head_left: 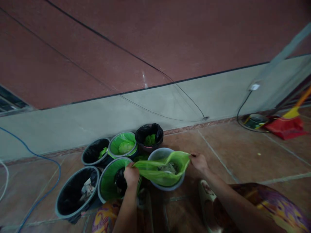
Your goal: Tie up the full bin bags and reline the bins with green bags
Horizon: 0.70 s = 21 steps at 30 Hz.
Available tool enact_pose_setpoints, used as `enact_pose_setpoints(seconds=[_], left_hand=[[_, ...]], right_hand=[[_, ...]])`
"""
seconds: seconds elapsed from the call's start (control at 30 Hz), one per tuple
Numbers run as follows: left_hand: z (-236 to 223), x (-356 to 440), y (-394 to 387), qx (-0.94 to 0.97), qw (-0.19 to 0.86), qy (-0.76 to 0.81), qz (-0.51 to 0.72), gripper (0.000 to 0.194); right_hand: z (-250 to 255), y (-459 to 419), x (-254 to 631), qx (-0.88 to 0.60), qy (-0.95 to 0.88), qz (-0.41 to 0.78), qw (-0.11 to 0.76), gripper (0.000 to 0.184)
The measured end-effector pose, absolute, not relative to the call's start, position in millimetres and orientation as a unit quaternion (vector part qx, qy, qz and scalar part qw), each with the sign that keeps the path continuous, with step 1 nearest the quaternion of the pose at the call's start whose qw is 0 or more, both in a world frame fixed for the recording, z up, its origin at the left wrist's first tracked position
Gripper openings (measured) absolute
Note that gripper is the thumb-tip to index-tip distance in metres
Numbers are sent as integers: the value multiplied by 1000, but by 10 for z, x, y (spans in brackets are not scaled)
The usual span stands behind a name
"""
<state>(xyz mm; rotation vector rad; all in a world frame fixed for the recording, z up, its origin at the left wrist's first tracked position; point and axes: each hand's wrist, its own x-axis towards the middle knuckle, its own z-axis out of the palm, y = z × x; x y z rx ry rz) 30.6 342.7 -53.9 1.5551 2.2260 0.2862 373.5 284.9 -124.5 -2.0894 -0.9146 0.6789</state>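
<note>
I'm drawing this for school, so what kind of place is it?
Probably a porch or yard beside a building: the floor has large tiles, a painted wall runs along it, and bag-lined bins stand near the wall.

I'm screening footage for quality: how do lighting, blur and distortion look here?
Head view, lighting: dim and cool, with no strong glare; the black-lined bin at lower left loses detail inside. Head view, blur: the right hand and the red-and-yellow tool look soft, from motion or focus I cannot tell. Head view, distortion: picture edges look stretched.
</note>
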Motion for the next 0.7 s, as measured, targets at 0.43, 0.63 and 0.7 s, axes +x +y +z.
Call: enact_pose_setpoints(seconds=[0.43, 0.63, 0.7], left_hand=[[-703, 211, 3330, 532, 224, 816, 40, 37], [-658, 241, 3322, 522, 225, 821, 55, 38], [-662, 237, 3317, 521, 228, 820, 60, 37]], right_hand=[[-951, 3081, 3280, -732, -640, 161, 166, 42], [-1175, 3354, 2605, -601, -786, 142, 32, 44], [-1264, 3420, 2553, -598, -790, 137, 17, 35]])
